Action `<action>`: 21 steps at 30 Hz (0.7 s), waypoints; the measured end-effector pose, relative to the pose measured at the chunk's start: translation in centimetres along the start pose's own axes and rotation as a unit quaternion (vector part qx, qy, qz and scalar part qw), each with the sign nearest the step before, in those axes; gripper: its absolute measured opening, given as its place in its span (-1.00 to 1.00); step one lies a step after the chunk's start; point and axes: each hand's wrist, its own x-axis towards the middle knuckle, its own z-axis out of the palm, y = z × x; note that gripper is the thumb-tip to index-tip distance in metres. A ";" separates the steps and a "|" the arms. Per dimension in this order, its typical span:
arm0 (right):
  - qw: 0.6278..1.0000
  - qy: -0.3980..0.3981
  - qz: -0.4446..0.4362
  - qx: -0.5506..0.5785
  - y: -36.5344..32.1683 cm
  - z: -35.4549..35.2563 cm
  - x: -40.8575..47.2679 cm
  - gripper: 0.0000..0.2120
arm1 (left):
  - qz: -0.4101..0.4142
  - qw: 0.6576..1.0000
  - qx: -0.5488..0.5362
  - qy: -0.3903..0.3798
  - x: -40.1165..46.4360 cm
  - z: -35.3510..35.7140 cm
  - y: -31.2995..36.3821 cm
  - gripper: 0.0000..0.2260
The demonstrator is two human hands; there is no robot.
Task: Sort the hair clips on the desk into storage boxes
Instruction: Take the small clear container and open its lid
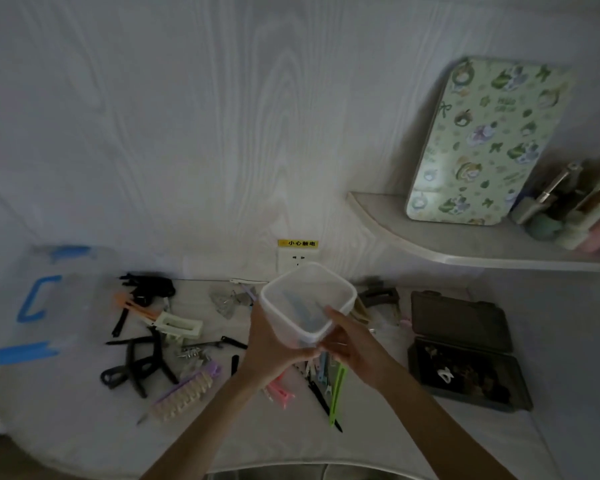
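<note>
Sorting looks barely started to me. Most hair clips (174,344) are loose on the bench (84,438): black ones at the left, a cream claw clip (182,326), a lilac comb clip (187,393), pink clip (280,393) and a green clip (336,393) near the middle. I'm holding the clear storage box (307,301) up over the middle of the bench with both hands: left hand (274,344) curled around its left and underside, right hand (347,341) gripping the near right corner, fingers over the rim. Something bluish sits inside it, too blurred to name. The dark open case (461,351) at the right, well apart from my hands, already has small pieces in it. A big clear bin with blue latches (39,306) sits far left. My guess: nearly all of it is left to do.
</note>
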 end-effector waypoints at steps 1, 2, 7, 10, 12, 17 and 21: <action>1.000 0.007 -0.004 -0.003 0.1 -0.2 0.0 -0.72 | 0.006 1.000 0.000 0.001 0.0 0.1 0.0 -0.04; 1.000 0.011 -0.007 -0.006 -0.1 -0.5 0.1 -0.74 | 0.010 1.000 0.001 -0.009 0.0 0.0 0.3 -0.04; 1.000 0.022 -0.012 -0.006 -0.5 -2.1 0.1 -0.73 | -0.053 0.995 0.043 -0.071 -0.4 -0.9 0.7 -0.10; 0.999 0.016 -0.034 0.001 0.0 -1.9 0.1 -0.76 | -0.078 0.991 0.006 -0.112 -0.7 -0.6 0.8 0.02; 0.999 0.020 -0.049 -0.015 0.1 -1.6 0.0 -0.69 | -0.079 0.993 0.007 -0.084 -0.9 -0.1 1.1 -0.01; 0.995 0.068 -0.070 -0.002 0.7 -0.9 0.0 -0.66 | -0.082 0.996 -0.019 -0.018 -1.7 0.9 1.4 -0.05; 0.992 0.081 -0.086 0.054 1.2 -0.7 -0.2 -0.85 | -0.058 0.997 0.040 0.012 -2.3 0.8 0.9 0.06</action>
